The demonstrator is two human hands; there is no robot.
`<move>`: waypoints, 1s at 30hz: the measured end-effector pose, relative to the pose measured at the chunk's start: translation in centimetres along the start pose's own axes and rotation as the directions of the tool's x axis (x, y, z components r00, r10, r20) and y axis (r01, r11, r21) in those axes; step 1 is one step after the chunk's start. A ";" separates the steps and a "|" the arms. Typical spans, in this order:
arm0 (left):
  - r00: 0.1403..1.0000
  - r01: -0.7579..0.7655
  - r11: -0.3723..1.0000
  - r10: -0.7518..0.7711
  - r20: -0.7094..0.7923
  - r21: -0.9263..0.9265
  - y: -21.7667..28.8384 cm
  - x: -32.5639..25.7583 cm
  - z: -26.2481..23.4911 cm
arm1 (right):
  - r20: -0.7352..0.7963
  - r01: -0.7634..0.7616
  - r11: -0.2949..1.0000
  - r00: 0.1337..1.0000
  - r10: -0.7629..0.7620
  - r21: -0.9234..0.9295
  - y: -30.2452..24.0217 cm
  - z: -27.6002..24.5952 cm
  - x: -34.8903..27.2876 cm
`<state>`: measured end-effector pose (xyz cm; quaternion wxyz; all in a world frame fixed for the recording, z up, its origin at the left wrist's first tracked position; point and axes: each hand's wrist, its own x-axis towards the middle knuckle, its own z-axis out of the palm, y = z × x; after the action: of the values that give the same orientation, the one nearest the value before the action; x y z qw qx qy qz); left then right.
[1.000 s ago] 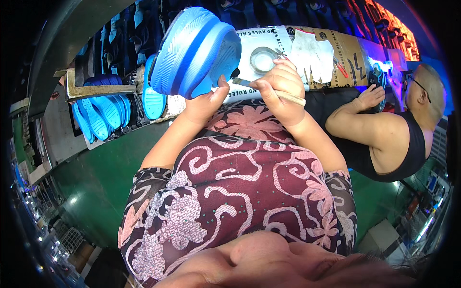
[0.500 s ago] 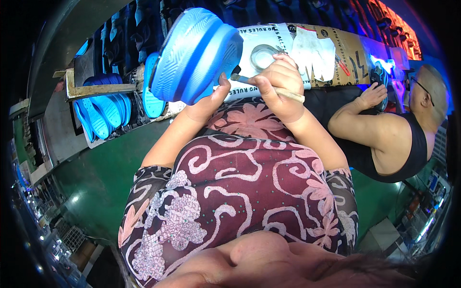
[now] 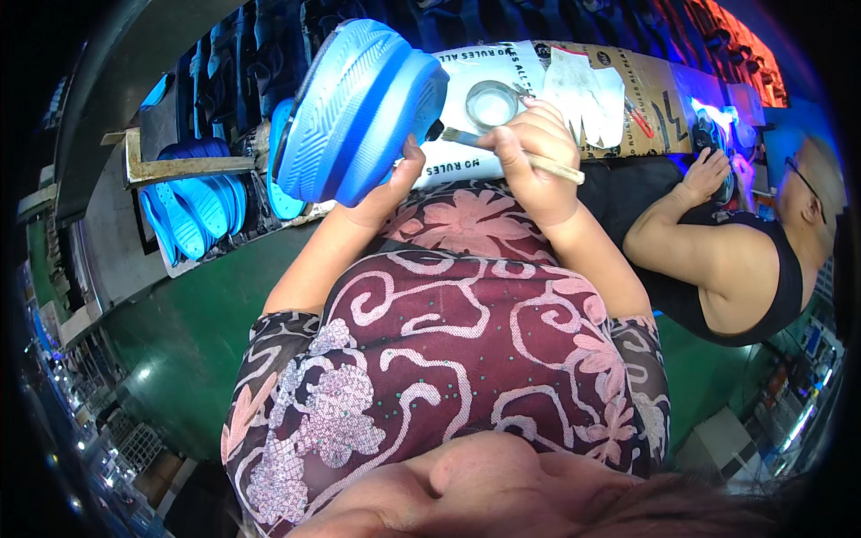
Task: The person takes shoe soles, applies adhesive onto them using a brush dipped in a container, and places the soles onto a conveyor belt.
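Over the near edge of the surface (image 3: 659,90), covered in white sheeting and brown cardboard, the left hand (image 3: 384,197) holds a thick blue shoe sole (image 3: 352,117) with ridged sides, tilted. The right hand (image 3: 543,163) grips a pale wooden-handled brush (image 3: 465,137), dark bristles close by the sole; contact is unclear. Just beyond sits a clear round dish (image 3: 472,109).

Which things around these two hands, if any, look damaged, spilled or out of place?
The white sheet on the cardboard, beyond the right hand, looks odd: its edge is ragged, as if torn. No spill is visible near the brush or blue footwear.
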<state>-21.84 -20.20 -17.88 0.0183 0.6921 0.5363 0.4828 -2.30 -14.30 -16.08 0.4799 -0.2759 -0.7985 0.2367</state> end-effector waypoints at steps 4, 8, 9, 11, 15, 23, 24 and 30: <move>0.999 0.020 1.000 -0.020 -0.045 0.007 0.8 0.8 0.1 | -0.101 -0.079 0.997 0.992 0.081 0.019 0.9 -1.2 -0.6; 0.962 0.265 0.910 -0.272 0.022 -0.319 0.2 0.6 0.1 | -0.090 -0.320 0.938 0.939 0.333 0.133 1.2 -3.0 -2.0; 0.947 0.320 0.878 -0.312 0.083 -0.357 0.6 1.2 -0.8 | -0.098 -0.346 0.925 0.927 0.363 0.155 1.3 -3.1 -2.6; 0.920 0.391 0.805 -0.338 0.198 -0.445 2.0 3.2 -2.8 | -0.096 -0.435 0.867 0.878 0.468 0.243 1.8 -3.3 -3.9; 0.827 0.561 0.527 -0.318 0.464 -0.639 5.7 6.8 -6.0 | -0.151 -0.474 0.787 0.812 0.564 0.394 1.2 -3.1 -5.1; 0.484 0.823 0.223 0.208 0.850 -0.523 10.5 23.0 5.3 | -0.244 -0.558 0.705 0.681 0.690 0.437 1.4 -4.1 -6.1; 0.493 0.840 0.124 0.231 0.839 -0.528 10.2 26.1 7.9 | -0.254 -0.550 0.708 0.680 0.687 0.443 1.3 -4.3 -5.9; 0.693 0.691 -0.298 0.014 0.721 -0.658 16.2 32.0 13.1 | -0.279 -0.545 0.714 0.673 0.685 0.439 1.9 -4.5 -6.5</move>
<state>-2.37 3.72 4.71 0.8020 0.3092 0.1440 0.4904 4.68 -16.70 -19.50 0.5685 -0.4949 -0.4823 0.4464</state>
